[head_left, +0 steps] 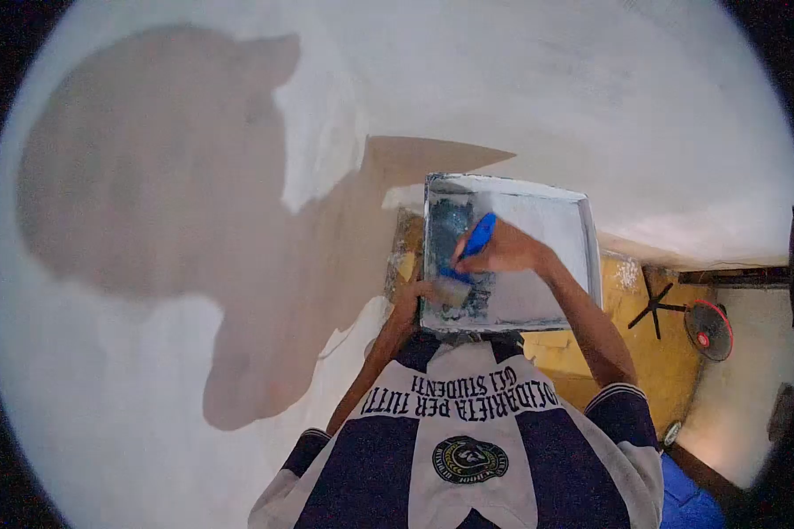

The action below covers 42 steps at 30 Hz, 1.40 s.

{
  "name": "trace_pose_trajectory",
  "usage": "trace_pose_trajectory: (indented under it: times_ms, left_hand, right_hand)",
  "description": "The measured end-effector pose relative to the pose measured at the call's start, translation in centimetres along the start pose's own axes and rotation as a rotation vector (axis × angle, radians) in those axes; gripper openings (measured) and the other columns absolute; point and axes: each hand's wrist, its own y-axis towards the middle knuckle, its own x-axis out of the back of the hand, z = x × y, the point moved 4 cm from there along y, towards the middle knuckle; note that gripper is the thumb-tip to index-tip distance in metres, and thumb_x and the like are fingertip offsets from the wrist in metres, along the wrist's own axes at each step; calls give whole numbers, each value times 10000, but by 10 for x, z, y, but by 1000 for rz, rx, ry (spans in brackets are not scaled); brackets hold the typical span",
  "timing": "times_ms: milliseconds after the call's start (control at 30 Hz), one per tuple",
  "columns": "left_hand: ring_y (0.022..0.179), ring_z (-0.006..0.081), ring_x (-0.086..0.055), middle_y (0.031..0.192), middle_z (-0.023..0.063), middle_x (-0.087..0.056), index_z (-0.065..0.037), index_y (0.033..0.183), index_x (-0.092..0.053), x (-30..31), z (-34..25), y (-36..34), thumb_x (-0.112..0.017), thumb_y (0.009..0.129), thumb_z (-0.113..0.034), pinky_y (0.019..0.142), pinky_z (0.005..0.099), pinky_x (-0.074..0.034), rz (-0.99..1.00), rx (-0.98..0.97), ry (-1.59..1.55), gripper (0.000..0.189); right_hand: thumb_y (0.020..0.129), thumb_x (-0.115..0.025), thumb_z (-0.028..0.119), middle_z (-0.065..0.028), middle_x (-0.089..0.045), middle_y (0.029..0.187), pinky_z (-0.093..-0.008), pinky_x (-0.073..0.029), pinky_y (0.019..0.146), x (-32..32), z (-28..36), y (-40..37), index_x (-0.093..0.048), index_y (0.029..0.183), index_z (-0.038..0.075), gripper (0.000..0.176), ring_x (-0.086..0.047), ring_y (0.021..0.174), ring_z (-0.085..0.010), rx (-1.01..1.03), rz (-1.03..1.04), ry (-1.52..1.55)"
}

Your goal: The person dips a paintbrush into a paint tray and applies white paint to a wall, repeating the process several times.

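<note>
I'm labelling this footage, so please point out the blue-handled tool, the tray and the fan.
Blue-handled tool (480, 235): head view, on its handle.
Tray (593, 256): head view, on its right-hand wall.
Fan (708, 330): head view, on its round head.

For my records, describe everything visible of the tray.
The tray is shallow and rectangular, its raised walls scuffed. Inside, it looks mostly whitish, with a dark, blotchy patch at the left; material unclear. Before the torso, the left hand holds its left edge; the blue tool in the right hand appears to touch the patch.
</note>
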Motion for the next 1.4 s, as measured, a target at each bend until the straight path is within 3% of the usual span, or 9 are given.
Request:
trace_pose_trajectory:
  times_ms: [200, 433, 533, 667, 900, 1000, 1100, 1267, 1400]
  left_hand:
    - [649, 136, -572, 725, 46, -591, 1, 1595, -270, -1, -14, 1, -585, 833, -157, 668, 279, -499, 9, -3, -11, 839]
    - [650, 142, -581, 727, 51, -601, -5, 1606, -250, -5, -27, -3, -598, 836, -156, 661, 280, -502, 23, -6, -9, 858]
    - [650, 144, -584, 728, 53, -605, -7, 1610, -242, -5, -27, -5, -604, 837, -156, 659, 281, -504, 25, -3, -16, 867]
    - [651, 148, -589, 729, 56, -611, -11, 1617, -230, -5, -25, -2, -612, 839, -155, 655, 282, -506, 45, -17, -28, 879]
    - [675, 152, -603, 734, 55, -613, -13, 1615, -250, 4, -30, 5, -633, 843, -163, 661, 286, -511, 40, -39, 41, 875]
    - [688, 157, -607, 742, 55, -611, -9, 1609, -265, 6, -24, 12, -640, 842, -161, 661, 292, -517, -17, -36, 91, 866]
    - [693, 183, -623, 771, 65, -617, 23, 1536, -373, -11, -59, -13, -638, 811, -147, 667, 309, -536, -40, 0, -29, 791]
    - [692, 231, -638, 823, 76, -623, 43, 1145, -620, -36, -29, -36, -612, 745, -146, 669, 358, -566, -67, 199, -215, 442]
    - [691, 230, -636, 826, 75, -624, 39, 1153, -615, -29, -24, -44, -616, 744, -148, 672, 358, -567, -56, 206, -218, 450]
  right_hand:
    - [832, -776, 84, -84, -768, 861, -307, -553, 716, 14, -20, 23, -787, 954, 36, 131, -679, 727, -161, -40, -86, 35]
    - [841, -771, 88, -70, -767, 865, -313, -559, 733, 45, -14, 22, -784, 959, 29, 133, -696, 767, -158, 58, -403, -78]
    - [831, -780, 94, -73, -765, 871, -317, -558, 763, 20, 8, 5, -785, 945, 34, 128, -693, 787, -155, -37, -104, 45]
    - [818, -788, 100, -59, -759, 866, -312, -554, 773, -3, -14, 5, -792, 934, 55, 124, -679, 790, -142, -69, -54, -20]
    - [813, -774, 54, -150, -771, 975, -344, -570, 821, 50, 17, 3, -775, 969, 42, 157, -734, 862, -246, 3, -446, -298]
    - [804, -771, 36, -176, -754, 979, -404, -573, 858, 31, 20, 13, -762, 1014, 46, 211, -720, 902, -337, 274, -437, -478]
    - [813, -767, 44, -176, -744, 968, -457, -560, 886, -16, 10, 13, -746, 1065, 44, 253, -699, 919, -382, 292, -283, -690]
    - [821, -762, 90, -165, -742, 929, -428, -562, 833, -45, 11, -35, -767, 1045, 49, 228, -706, 871, -340, 233, -109, -484]
    - [827, -759, 104, -152, -759, 896, -361, -564, 778, -19, 67, -47, -787, 992, 47, 177, -715, 798, -239, 8, 44, -116]
